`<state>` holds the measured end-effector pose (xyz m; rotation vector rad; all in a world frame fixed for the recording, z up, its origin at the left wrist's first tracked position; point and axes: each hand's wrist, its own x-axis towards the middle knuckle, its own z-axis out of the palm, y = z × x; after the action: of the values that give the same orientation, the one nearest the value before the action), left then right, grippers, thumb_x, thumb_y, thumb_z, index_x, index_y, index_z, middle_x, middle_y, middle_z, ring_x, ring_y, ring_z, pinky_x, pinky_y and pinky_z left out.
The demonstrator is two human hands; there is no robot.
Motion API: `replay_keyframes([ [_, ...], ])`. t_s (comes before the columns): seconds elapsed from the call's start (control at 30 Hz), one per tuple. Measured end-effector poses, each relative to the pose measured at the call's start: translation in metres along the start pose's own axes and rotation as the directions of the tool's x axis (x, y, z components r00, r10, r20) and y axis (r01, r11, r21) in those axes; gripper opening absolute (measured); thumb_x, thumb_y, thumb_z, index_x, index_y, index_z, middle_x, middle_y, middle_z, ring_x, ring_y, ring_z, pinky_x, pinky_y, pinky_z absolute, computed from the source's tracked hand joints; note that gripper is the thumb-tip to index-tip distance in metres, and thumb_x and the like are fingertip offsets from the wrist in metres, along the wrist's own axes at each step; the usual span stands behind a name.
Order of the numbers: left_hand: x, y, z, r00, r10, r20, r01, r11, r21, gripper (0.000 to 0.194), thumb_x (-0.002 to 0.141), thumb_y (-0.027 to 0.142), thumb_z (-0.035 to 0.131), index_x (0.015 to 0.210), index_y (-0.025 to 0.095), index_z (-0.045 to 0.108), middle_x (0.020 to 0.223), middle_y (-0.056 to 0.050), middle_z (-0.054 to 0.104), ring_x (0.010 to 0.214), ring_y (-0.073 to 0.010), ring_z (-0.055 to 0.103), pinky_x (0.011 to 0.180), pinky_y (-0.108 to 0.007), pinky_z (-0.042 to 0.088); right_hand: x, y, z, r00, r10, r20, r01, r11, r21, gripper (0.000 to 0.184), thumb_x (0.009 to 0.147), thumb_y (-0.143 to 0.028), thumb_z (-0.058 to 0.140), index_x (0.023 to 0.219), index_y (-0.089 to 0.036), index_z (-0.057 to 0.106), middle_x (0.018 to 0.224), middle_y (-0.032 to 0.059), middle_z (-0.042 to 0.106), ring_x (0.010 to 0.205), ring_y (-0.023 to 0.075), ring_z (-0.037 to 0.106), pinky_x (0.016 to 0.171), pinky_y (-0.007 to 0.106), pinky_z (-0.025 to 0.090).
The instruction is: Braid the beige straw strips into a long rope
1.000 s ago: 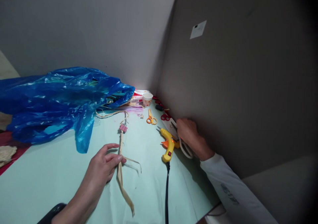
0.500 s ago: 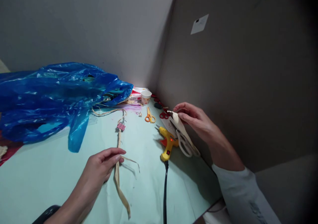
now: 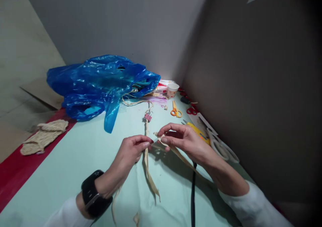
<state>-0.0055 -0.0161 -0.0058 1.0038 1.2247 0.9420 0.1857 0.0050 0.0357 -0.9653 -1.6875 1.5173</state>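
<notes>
My left hand [image 3: 130, 151] pinches tan plant-fibre strips [image 3: 149, 177], whose loose ends hang below the fingers. Above that hand the strips run up to a pink binder clip [image 3: 148, 117]. Close on the right, my right hand [image 3: 187, 141] grips a separate pale fibre strip [image 3: 181, 157] between thumb and fingers. Its short end pokes out toward the left fingertips, and its long tail trails down to the right. Whether the two strips touch is hard to make out. Partly behind my right hand lies a yellow glue gun [image 3: 201, 133], its black cord [image 3: 193, 193] running toward me.
A blue plastic bag [image 3: 100, 76] fills the back left. Orange-handled scissors [image 3: 175, 111], a paper cup [image 3: 172, 90] and red-handled scissors [image 3: 192, 110] lie farther back. White-handled scissors [image 3: 217, 145] rest by the right wall. A woven fibre piece [image 3: 44, 138] sits at the left edge.
My right hand has moved left from beside the scissors, bringing its strip next to my left hand. My left hand has shifted up along the strips. The view has turned left.
</notes>
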Motion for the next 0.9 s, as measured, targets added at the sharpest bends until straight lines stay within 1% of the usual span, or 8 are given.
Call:
replay_keyframes([
  [0.13,0.001,-0.003,-0.001,1.0,0.022,0.005,-0.022,1.0,-0.021,0.02,0.073,0.03,0.066,0.085,0.015,0.07,0.058,0.004,0.056,0.041,-0.0031,0.024,0.041,-0.021,0.014,0.006,0.01,0.01,0.997,0.01,-0.077,-0.013,0.999,-0.046,0.013,0.081,-0.027,0.065,0.088,-0.017,0.07,0.082,0.0015,0.068,0.071,0.0113,0.059,0.066,0.022,0.045],
  [0.3,0.001,0.002,0.0,1.0,-0.015,0.004,0.015,1.0,0.013,0.019,0.071,0.03,0.068,0.081,0.014,0.069,0.062,0.002,0.061,0.04,-0.0028,0.025,0.041,-0.022,0.013,0.011,0.013,0.016,0.98,0.053,-0.192,-0.066,0.996,-0.061,0.018,0.077,-0.023,0.066,0.092,-0.016,0.073,0.085,0.0026,0.07,0.073,0.0123,0.06,0.067,0.023,0.045],
  [0.37,0.0,0.003,0.0,1.0,-0.027,0.005,0.026,0.999,0.02,0.019,0.072,0.03,0.068,0.082,0.014,0.069,0.065,0.001,0.063,0.041,-0.0027,0.025,0.042,-0.022,0.013,0.014,0.014,0.017,0.977,0.089,-0.193,-0.097,0.995,-0.034,0.02,0.076,-0.021,0.066,0.093,-0.015,0.073,0.08,0.0017,0.069,0.067,0.0106,0.057,0.064,0.022,0.044],
  [0.47,0.0,0.001,-0.002,1.0,-0.012,0.018,0.011,1.0,0.027,0.019,0.075,0.032,0.067,0.082,0.014,0.069,0.067,0.001,0.061,0.043,-0.0028,0.024,0.043,-0.022,0.012,0.016,0.017,0.019,0.979,0.133,-0.157,-0.13,0.991,0.033,0.024,0.076,-0.02,0.065,0.098,-0.013,0.071,0.073,0.001,0.066,0.061,0.0095,0.053,0.057,0.021,0.042],
  [0.53,0.001,-0.001,-0.002,1.0,0.005,0.024,-0.006,0.999,0.033,0.021,0.077,0.035,0.067,0.08,0.014,0.068,0.062,0.002,0.056,0.043,-0.0033,0.023,0.043,-0.023,0.012,0.016,0.019,0.02,0.981,0.118,-0.153,-0.114,0.993,0.035,0.029,0.075,-0.019,0.065,0.103,-0.013,0.07,0.077,0.0014,0.066,0.065,0.0101,0.055,0.058,0.02,0.043],
  [0.67,0.003,-0.002,-0.002,1.0,0.003,0.02,-0.004,0.997,0.072,0.024,0.077,0.038,0.067,0.07,0.014,0.065,0.051,0.007,0.04,0.043,-0.0044,0.021,0.043,-0.024,0.01,0.016,0.023,0.021,0.985,0.04,-0.165,-0.048,0.998,-0.043,0.037,0.074,-0.015,0.065,0.112,-0.015,0.066,0.085,0.0013,0.065,0.075,0.0112,0.059,0.067,0.021,0.045],
  [0.77,0.004,0.0,-0.002,1.0,0.001,0.012,-0.002,0.996,0.091,0.021,0.075,0.035,0.069,0.071,0.014,0.064,0.052,0.006,0.043,0.043,-0.0043,0.021,0.043,-0.023,0.011,0.015,0.026,0.02,0.987,0.038,-0.153,-0.054,0.994,-0.1,0.037,0.076,-0.019,0.064,0.113,-0.016,0.062,0.086,0.0013,0.064,0.072,0.0112,0.058,0.065,0.022,0.045],
  [0.9,0.003,0.001,-0.001,1.0,-0.01,0.013,0.009,0.996,0.088,0.024,0.074,0.037,0.069,0.072,0.014,0.065,0.055,0.005,0.047,0.042,-0.0038,0.022,0.043,-0.023,0.011,0.015,0.03,0.019,0.987,0.066,-0.147,-0.087,0.986,-0.14,0.03,0.077,-0.022,0.063,0.106,-0.017,0.06,0.084,0.0005,0.063,0.067,0.0106,0.055,0.06,0.022,0.043],
])
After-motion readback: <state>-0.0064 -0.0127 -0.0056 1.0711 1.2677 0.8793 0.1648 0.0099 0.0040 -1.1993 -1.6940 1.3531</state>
